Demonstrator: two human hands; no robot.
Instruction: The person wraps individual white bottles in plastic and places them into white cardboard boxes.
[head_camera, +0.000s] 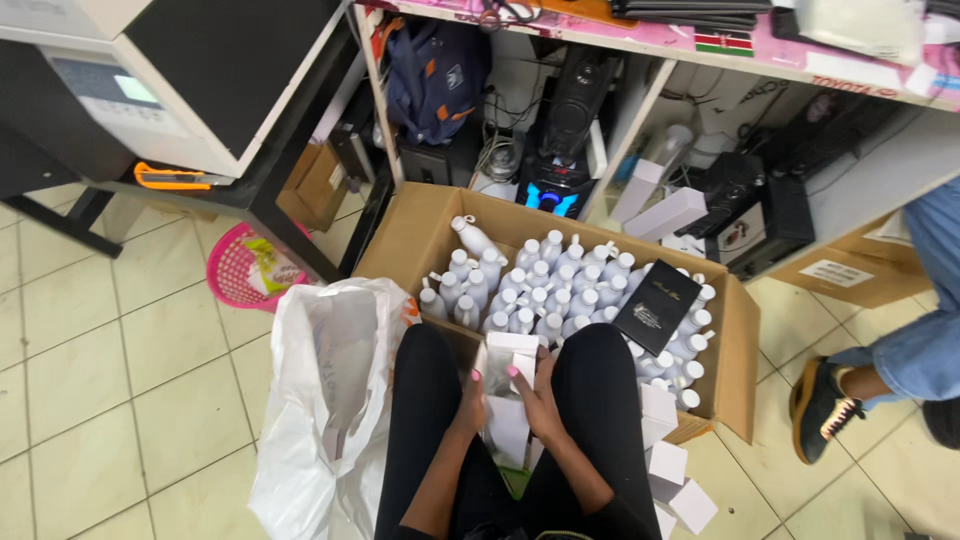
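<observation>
Both my hands hold a small white carton box (508, 352) between my knees. My left hand (470, 395) grips its left side, and my right hand (537, 395) grips its right side with fingers at the top flap. Just beyond it stands an open cardboard box (425, 228) filled with several white spray bottles (540, 285). A black flat box (657, 306) lies on top of the bottles at the right. More white cartons (672, 468) lie on the floor beside my right leg.
A white plastic bag (325, 400) stands at my left. A pink basket (238, 268) sits under a black table with a printer (150, 90). Shelving (640, 110) behind holds a speaker (560, 130) and a backpack (435, 75). Another person's jeans leg and shoe (825, 400) are at the right.
</observation>
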